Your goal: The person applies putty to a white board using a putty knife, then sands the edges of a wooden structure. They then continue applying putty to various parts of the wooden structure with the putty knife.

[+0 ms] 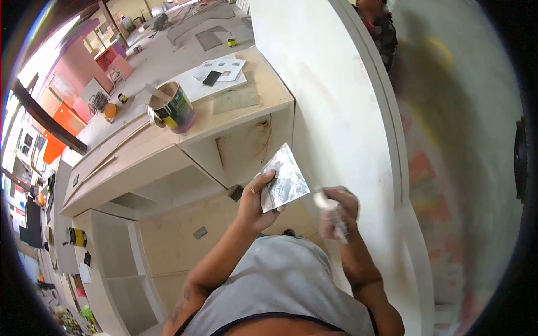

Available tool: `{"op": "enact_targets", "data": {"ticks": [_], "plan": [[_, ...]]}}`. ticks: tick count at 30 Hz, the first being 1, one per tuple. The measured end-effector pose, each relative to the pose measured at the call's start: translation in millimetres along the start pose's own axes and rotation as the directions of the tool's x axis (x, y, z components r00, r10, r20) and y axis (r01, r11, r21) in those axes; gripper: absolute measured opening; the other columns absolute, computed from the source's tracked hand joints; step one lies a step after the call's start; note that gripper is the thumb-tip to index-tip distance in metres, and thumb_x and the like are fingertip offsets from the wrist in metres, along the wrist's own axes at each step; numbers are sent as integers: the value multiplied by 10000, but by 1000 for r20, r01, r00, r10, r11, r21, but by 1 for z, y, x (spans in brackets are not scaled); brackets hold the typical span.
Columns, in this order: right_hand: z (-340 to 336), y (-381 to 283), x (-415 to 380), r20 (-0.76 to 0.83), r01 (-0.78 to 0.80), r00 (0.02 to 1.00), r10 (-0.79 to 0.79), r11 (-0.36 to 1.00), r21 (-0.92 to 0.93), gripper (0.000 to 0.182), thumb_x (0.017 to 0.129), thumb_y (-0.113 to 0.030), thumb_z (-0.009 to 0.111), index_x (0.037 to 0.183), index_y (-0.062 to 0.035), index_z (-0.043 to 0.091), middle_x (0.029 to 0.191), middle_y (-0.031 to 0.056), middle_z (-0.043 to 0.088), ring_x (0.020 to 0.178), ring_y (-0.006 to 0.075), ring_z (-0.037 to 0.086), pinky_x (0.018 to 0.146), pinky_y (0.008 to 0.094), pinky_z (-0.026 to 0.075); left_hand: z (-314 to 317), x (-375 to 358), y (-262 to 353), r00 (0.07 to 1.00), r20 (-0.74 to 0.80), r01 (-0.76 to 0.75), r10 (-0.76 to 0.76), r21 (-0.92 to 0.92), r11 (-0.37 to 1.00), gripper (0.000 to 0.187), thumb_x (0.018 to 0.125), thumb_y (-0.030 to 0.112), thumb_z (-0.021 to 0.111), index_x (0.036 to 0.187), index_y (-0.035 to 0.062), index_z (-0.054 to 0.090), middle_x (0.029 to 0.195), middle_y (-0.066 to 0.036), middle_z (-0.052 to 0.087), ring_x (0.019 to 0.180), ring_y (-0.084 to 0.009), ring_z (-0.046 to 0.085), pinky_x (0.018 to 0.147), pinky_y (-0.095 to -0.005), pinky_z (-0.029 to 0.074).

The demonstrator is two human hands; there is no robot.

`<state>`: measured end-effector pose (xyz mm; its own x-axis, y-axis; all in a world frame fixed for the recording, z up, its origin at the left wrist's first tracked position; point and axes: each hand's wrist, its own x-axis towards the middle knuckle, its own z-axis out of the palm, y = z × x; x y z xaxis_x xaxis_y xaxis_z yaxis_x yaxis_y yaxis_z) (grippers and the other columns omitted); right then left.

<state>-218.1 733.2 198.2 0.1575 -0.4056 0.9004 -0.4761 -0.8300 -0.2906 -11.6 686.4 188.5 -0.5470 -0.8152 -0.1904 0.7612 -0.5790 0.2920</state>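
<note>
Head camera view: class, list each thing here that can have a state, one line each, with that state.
Paint can: open, lid off, upright on the wooden cabinet.
Metal plate: held tilted in the left hand, smeared with putty.
Putty knife: gripped in the right hand, blurred.
Phone: lying flat on papers, screen dark.

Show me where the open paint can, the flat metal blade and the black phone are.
paint can (178,109), head view, on its green and yellow side wall.
metal blade (287,179), head view, middle of its smeared flat face, held in the left hand (259,203).
phone (212,78), head view, middle of its dark face.
</note>
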Motion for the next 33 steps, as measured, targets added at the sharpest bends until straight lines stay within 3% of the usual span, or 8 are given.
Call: {"op": "enact_targets", "data": {"ticks": [5, 12, 16, 19, 22, 26, 31, 33], "plan": [[33, 40, -16, 421, -22, 875, 240, 888, -460, 559, 755, -30, 669, 1293, -138, 563, 1113, 98, 607, 851, 286, 633, 680, 393, 541, 14, -19, 5, 970, 4, -194, 242, 611, 767, 332, 895, 205, 637, 1131, -17, 564, 943, -103, 677, 797, -220, 700, 606, -364, 573], [53, 13, -5, -95, -64, 993, 66, 998, 30, 392, 832, -71, 635, 1215, -13, 573, 1124, 218, 616, 944, 345, 661, 787, 418, 543, 5, -2, 9, 973, -65, -195, 220, 274, 942, 296, 906, 199, 621, 1110, -9, 567, 908, -78, 666, 709, -193, 695, 485, -305, 563], [62, 45, -14, 350, -310, 848, 397, 909, -280, 354, 789, -97, 644, 1135, -36, 599, 1210, 128, 556, 1034, 333, 586, 842, 417, 504, 13, -15, 5, 969, -6, -206, 246, 527, 825, 310, 905, 188, 627, 1122, -26, 572, 947, -91, 669, 762, -180, 692, 615, -334, 590], [61, 55, -25, 335, -768, 623, 707, 633, 93, 309, 919, -209, 613, 1151, -8, 577, 995, 124, 652, 843, 257, 655, 729, 408, 531, 19, -18, 12, 964, 18, -212, 266, 655, 725, 344, 901, 189, 634, 1148, -43, 576, 996, -110, 673, 823, -173, 685, 760, -349, 590], [35, 41, -27, 562, -481, 183, 807, -425, 767, 361, 918, -255, 611, 1150, 21, 590, 1006, 112, 676, 879, 211, 668, 701, 332, 541, 2, -9, 14, 951, -133, -219, 278, 342, 914, 372, 848, 213, 669, 1141, 6, 569, 970, -102, 664, 850, -229, 692, 799, -387, 586], [42, 34, -33, 458, -273, 880, 126, -655, 705, 353, 925, -248, 578, 1157, 18, 592, 980, 140, 684, 848, 235, 676, 672, 329, 542, 7, -5, -6, 947, -101, -255, 304, 337, 907, 343, 851, 229, 679, 1102, 15, 585, 943, -57, 662, 836, -192, 678, 767, -357, 572], [48, 24, 17, 208, -522, 75, 975, -140, 841, 370, 961, -322, 614, 1082, 27, 632, 1010, 30, 623, 883, 131, 578, 792, 288, 483, 10, -20, -18, 972, 5, -174, 235, 690, 703, 424, 877, 225, 717, 1170, -54, 594, 1033, -78, 670, 898, -153, 636, 828, -314, 519], [45, 26, -11, -237, -651, 190, 953, 303, 696, 356, 962, -288, 610, 1089, 45, 603, 1013, 63, 621, 875, 156, 588, 770, 329, 503, 12, -21, -17, 951, -12, -247, 309, 569, 784, 390, 884, 196, 698, 1154, -62, 587, 1007, -89, 671, 882, -168, 652, 807, -339, 545]]}}
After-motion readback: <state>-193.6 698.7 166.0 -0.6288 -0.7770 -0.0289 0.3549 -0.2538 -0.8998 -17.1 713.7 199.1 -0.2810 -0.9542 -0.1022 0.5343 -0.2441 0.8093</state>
